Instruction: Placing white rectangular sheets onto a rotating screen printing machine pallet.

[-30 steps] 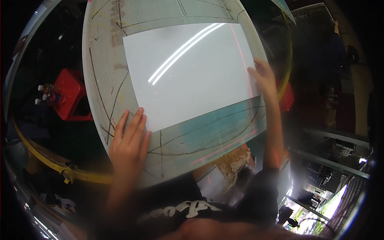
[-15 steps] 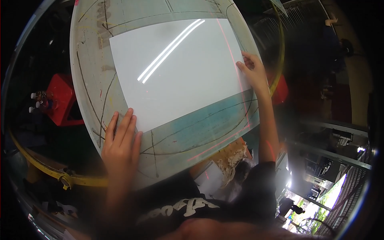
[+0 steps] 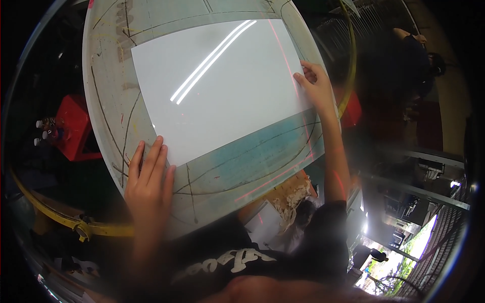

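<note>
A glossy white sheet [image 3: 217, 96] lies on a pale, flat board [image 3: 108, 101] drawn over with dark curved lines. My left hand [image 3: 146, 182] rests at the sheet's near left corner, its fingers stretched out and the tips on or beside the edge. At the right edge, my right hand [image 3: 318, 91] has its thumb against the sheet and its fingers curled, pinching the margin. Two bright reflected streaks cross the sheet. A thin red light line runs down its right side, and another crosses the board's near edge.
A red stool [image 3: 76, 129] with several bottles [image 3: 48, 134] is at the left. Yellow curved bars [image 3: 55, 214] run around the board. Below its near edge are crumpled material [image 3: 293, 202] and a white stack [image 3: 263, 222]. Another person [image 3: 409, 60] is at the far right.
The whole view has shifted slightly, carrying board, sheet and hands a little left. Both hands keep their places on the sheet. The person at the far right shows more now.
</note>
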The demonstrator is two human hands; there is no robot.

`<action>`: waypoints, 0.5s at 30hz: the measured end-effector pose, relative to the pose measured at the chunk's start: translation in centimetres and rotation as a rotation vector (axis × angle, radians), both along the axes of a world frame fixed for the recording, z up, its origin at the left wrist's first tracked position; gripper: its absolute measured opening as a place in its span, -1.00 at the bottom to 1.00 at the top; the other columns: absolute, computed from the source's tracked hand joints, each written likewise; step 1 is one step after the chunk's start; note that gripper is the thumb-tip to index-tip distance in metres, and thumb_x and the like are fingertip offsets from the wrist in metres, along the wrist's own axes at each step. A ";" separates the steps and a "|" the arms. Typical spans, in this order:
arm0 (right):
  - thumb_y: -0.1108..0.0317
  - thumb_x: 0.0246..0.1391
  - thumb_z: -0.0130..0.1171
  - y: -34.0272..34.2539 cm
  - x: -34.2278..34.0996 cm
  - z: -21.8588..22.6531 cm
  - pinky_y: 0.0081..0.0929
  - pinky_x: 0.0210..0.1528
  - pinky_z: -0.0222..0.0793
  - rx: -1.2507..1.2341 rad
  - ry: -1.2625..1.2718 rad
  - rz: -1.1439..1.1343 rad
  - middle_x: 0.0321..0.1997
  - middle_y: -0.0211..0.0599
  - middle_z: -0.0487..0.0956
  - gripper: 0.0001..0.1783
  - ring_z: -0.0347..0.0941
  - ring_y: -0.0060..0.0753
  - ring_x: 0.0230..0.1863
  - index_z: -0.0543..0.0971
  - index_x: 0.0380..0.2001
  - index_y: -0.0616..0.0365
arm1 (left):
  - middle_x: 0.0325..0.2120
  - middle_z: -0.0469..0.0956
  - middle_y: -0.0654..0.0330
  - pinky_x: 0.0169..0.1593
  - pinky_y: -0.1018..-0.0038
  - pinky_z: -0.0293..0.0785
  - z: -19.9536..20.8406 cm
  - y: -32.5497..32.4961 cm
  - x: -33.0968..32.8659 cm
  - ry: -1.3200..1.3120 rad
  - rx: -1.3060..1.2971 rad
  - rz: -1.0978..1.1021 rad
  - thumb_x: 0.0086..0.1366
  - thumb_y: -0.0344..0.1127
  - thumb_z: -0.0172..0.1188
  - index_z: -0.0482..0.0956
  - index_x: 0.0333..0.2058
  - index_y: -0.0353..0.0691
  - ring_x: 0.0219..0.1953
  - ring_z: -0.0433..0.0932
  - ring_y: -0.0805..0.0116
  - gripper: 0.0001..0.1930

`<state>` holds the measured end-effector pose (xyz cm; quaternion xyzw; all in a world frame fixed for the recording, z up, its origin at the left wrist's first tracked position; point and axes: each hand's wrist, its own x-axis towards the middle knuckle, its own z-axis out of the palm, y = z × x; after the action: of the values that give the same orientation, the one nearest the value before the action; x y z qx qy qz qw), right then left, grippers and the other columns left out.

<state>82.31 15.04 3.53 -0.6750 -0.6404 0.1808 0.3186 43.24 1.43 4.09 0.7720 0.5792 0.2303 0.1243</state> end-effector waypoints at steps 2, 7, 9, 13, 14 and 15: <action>0.37 -0.14 0.35 0.0 -0.2 -0.1 -0.61 -0.19 0.33 0.001 -0.005 -0.005 -0.31 -0.35 0.42 -0.54 0.35 -0.52 -0.29 0.54 -0.11 0.27 | 0.01 0.48 0.20 0.06 0.29 0.40 0.0 0.0 0.0 -0.007 -0.001 0.005 0.11 -0.43 0.20 0.54 -0.11 -0.30 0.11 0.37 0.03 -0.68; 0.36 -0.13 0.34 0.1 -0.4 0.0 -0.61 -0.19 0.33 -0.001 -0.022 0.011 -0.31 -0.34 0.41 -0.55 0.35 -0.51 -0.29 0.54 -0.12 0.28 | 0.01 0.49 0.24 0.10 0.32 0.36 0.0 0.0 0.1 -0.027 -0.027 0.036 0.06 -0.49 0.23 0.54 -0.08 -0.23 0.13 0.37 0.12 -0.62; 0.37 -0.13 0.33 0.1 -0.4 0.1 -0.61 -0.18 0.33 0.003 -0.026 0.011 -0.31 -0.34 0.41 -0.56 0.34 -0.50 -0.29 0.53 -0.12 0.28 | 0.01 0.49 0.24 0.10 0.32 0.36 0.0 0.1 0.2 -0.028 -0.027 0.034 0.06 -0.49 0.23 0.54 -0.08 -0.23 0.13 0.37 0.12 -0.63; 0.37 -0.12 0.33 0.1 -0.4 0.2 -0.61 -0.18 0.33 0.013 -0.026 0.014 -0.30 -0.33 0.41 -0.56 0.34 -0.50 -0.29 0.53 -0.12 0.27 | 0.02 0.49 0.25 0.10 0.33 0.36 0.1 0.1 0.2 -0.023 -0.020 0.039 0.06 -0.49 0.22 0.55 -0.08 -0.22 0.13 0.37 0.12 -0.63; 0.37 -0.12 0.33 0.1 -0.6 0.2 -0.61 -0.18 0.33 0.014 -0.026 0.015 -0.30 -0.33 0.41 -0.56 0.34 -0.50 -0.29 0.53 -0.12 0.27 | 0.02 0.49 0.25 0.10 0.33 0.36 0.2 0.0 0.1 -0.016 -0.017 0.041 0.07 -0.48 0.22 0.55 -0.08 -0.22 0.13 0.37 0.12 -0.63; 0.37 -0.12 0.32 0.1 -0.7 0.4 -0.60 -0.18 0.32 0.017 -0.013 0.010 -0.30 -0.33 0.41 -0.56 0.34 -0.50 -0.29 0.53 -0.11 0.27 | 0.02 0.49 0.25 0.10 0.33 0.36 0.3 0.0 0.0 -0.017 -0.016 0.042 0.07 -0.48 0.22 0.55 -0.08 -0.22 0.13 0.37 0.12 -0.63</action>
<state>81.56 15.16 3.88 -0.6702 -0.6475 0.1727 0.3190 43.27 1.40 4.36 0.7568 0.5960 0.2349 0.1303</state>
